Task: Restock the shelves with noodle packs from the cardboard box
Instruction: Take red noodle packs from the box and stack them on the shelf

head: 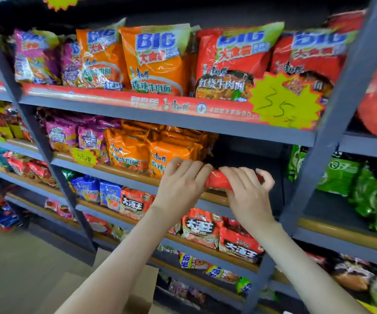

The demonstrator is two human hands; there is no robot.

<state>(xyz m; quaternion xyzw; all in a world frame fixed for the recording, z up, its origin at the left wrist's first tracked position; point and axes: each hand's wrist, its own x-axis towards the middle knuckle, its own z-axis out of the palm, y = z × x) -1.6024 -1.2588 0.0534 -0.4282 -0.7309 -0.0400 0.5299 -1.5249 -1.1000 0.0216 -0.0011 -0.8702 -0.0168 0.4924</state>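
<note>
Bare forearms rose from the bottom of the frame, and beneath them, at bottom centre, sat the cardboard box (135,291), matte brown, its contents hidden. At mid-frame the left hand (180,184) and the right hand (248,196) both clasped a red noodle pack (219,181), fingers curled over its top. They held it at the tan front lip of the second shelf (214,197).

Behind the pack was a dark gap (246,155), just right of the orange packs (137,152). That slot looked unfilled, so the restocking seemed partway through. How many packs were left in the box could not be told.

The packs were glossy, crinkled film, plump and pillow-shaped. The grey uprights (332,123) looked like painted metal. A yellow starburst tag (285,103), flat like paper, hung at the upper right.
</note>
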